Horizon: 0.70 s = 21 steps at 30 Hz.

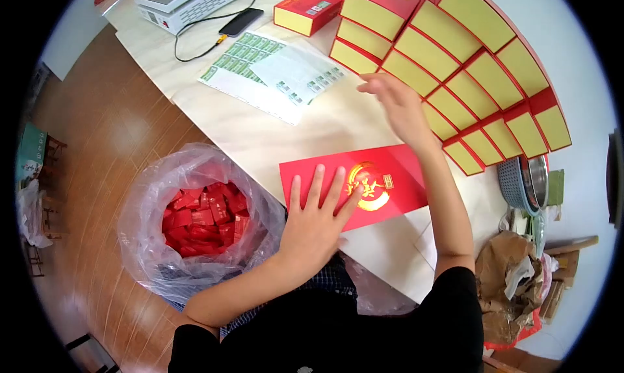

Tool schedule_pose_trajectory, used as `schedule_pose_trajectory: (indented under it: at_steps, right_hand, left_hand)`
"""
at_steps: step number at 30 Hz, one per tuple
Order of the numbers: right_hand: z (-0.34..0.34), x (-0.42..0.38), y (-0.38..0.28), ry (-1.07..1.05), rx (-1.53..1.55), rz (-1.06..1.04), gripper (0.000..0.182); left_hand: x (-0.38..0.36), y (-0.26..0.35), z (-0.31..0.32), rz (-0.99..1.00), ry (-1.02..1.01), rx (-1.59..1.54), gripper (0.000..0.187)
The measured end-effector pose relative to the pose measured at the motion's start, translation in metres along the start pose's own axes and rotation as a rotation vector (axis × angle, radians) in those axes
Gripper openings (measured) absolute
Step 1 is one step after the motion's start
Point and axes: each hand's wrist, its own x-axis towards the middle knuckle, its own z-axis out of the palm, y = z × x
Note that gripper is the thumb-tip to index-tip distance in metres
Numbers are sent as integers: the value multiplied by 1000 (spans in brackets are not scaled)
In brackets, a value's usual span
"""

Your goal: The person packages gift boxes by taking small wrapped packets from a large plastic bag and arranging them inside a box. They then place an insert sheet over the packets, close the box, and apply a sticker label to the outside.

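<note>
A flat red box point(406, 171) with gold lettering and a gold ring on its face lies on the table near its front edge. My left hand point(315, 220) rests on the box's left part, fingers spread, holding nothing. Above the table, past the box's far edge, my right hand point(394, 106) is raised with its fingers stretched towards the left. Slightly blurred, it shows nothing in its grasp. Sheets of green-printed stickers point(244, 58) and a paler, partly used label sheet point(292, 71) lie beyond my hands.
Stacked red-and-yellow boxes point(455, 64) fill the back right, with another box point(309, 10) beside them. A scale point(188, 6) and phone point(242, 22) sit at the back left. A plastic bag point(140, 223) of red packets point(205, 217) stands left of my lap.
</note>
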Motion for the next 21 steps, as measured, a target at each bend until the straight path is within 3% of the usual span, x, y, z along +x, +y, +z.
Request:
schedule_pose_trajectory:
  at_steps: [1,2,4,6,8,9,11,12,14,17,21]
  right_hand:
    - [12,16,3,-4,8,-11,36]
    - [27,32,11,-105,-163,-32,33]
    - [52,57,36,-208,-321,-63,32]
    - [74,75,56,-251,-511,-248,36]
    - [89,74,56,-280,-580,-195,42]
    - [96,73,61,-287,-595,-177,44]
    - [101,66,63,-325,-651,-182,48]
    - [98,68,64,-320,-638,-179,48]
    - [89,71,68,-520,-550,-221,44]
    - [80,76,73,-549,-383,-248,37]
    - [77,83,69,-562,-206,-168,27]
  left_hand:
    - [-1,-6,-6,48,69,-79,71]
    - [1,-15,-15,39,71,-69,71]
    - [13,-45,-35,-213,76,-1000,55]
    - [28,-86,-34,-275,429,-745,43]
    - [46,-125,-28,-508,473,-1095,43]
    - [51,-143,-22,-512,474,-1080,43]
    - [60,-174,-10,-681,487,-1595,46]
    - [68,-186,-5,-686,480,-1583,46]
    - [81,-198,0,-794,520,-1843,48]
    - [97,-197,1,-855,589,-1865,49]
    - [114,-188,7,-885,527,-1827,40]
